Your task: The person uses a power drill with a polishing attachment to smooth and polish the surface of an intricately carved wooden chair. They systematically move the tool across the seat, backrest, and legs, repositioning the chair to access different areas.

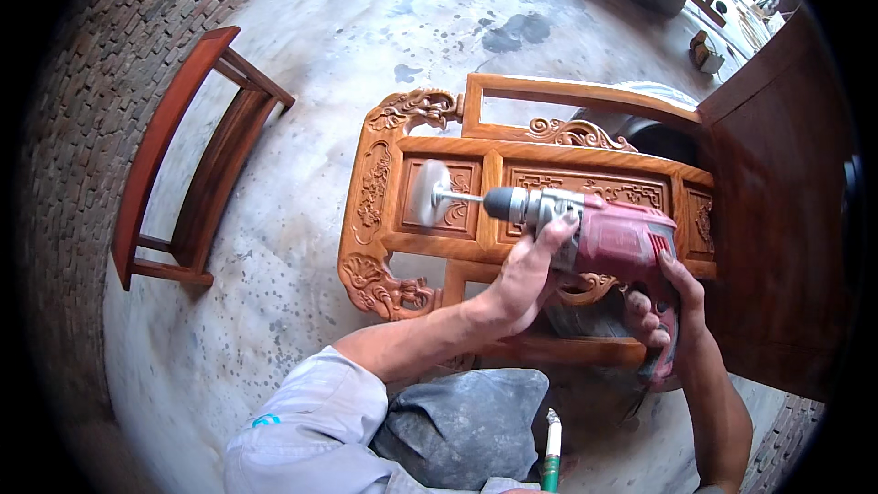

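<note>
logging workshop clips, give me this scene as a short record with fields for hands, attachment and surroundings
left hand: holds the front of the red drill, behind its chuck
right hand: grips the drill's rear handle
attachment: round wheel, blurred, on a shaft; contact unclear
beneath: carved wooden furniture piece
left side: reddish wooden frame on the floor
right side: dark wooden panel

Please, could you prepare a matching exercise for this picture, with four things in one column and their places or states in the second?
1. red drill
2. round disc
3. carved wooden furniture piece
4. plain reddish-brown frame

A. at the picture's left, away from the hands
B. held by left hand and right hand
C. blurred, at the tool's front end
D. seen beneath the tool

Pairs: 1-B, 2-C, 3-D, 4-A
</note>
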Demonstrator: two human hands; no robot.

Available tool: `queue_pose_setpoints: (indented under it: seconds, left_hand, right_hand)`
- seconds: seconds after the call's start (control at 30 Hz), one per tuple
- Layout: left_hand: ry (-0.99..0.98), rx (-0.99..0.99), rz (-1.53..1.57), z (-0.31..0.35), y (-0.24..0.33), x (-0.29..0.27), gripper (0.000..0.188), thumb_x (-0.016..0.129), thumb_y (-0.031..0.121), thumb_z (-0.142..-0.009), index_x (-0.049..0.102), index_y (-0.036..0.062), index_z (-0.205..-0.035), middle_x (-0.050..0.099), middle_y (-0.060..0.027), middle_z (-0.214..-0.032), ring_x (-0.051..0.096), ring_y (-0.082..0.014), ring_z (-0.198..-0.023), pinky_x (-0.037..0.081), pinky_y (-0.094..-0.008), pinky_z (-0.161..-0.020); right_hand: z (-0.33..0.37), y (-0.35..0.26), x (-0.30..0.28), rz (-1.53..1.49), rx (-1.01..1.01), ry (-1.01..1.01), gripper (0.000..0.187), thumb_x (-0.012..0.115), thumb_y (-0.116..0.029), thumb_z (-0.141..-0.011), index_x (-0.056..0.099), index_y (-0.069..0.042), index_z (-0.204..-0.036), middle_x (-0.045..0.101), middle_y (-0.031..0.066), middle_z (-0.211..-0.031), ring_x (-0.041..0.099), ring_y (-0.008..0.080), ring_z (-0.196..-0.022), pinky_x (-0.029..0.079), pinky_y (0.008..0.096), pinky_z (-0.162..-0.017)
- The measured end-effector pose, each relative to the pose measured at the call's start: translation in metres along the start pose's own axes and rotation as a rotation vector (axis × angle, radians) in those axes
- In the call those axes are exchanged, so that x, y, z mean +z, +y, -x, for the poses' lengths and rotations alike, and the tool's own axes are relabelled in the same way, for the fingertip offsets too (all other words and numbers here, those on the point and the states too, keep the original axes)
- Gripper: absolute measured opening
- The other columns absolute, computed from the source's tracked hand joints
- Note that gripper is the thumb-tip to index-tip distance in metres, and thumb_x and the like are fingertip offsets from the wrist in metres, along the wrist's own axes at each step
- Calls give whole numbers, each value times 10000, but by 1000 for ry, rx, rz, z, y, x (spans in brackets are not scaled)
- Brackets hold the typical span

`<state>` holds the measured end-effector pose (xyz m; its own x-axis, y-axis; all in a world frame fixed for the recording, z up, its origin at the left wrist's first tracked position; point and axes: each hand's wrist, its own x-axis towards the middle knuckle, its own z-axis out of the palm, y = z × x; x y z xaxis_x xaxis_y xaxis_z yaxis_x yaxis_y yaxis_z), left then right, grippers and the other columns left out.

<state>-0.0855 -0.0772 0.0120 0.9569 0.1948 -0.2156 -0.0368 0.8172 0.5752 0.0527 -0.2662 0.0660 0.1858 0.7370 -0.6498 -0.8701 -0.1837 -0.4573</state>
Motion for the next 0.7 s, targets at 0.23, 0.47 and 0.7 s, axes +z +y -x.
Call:
queue_pose_setpoints:
  seconds: [0.23,0.47,0.7]
  left_hand:
    - [-11,-46,0,2,-8,8,523,507,460,-1019,475,136,-1428,645,-31,-1241,613,-138,-1126,519,-331,-891]
    - [1,-7,-11,-22,-15,-3,540,524,465,-1011,470,120,-1423,638,-31,-1227,622,-129,-1076,547,-339,-842]
    - [1,-126,-46,7,-22,15,568,517,530,-1001,459,181,-1446,620,-18,-1240,592,-128,-1092,502,-365,-891]
  right_hand:
    - [13,-1,-3,-20,30,8,508,522,-513,-981,584,-75,-1230,602,51,-688,519,103,-479,365,199,-338]
    - [6,-5,-4,-51,-45,34,537,517,-520,-975,589,-42,-1210,599,48,-676,496,93,-478,341,196,-339]
    - [31,-5,-16,-79,55,36,544,503,-502,-982,583,-31,-1243,603,66,-674,504,107,-480,346,208,-338]
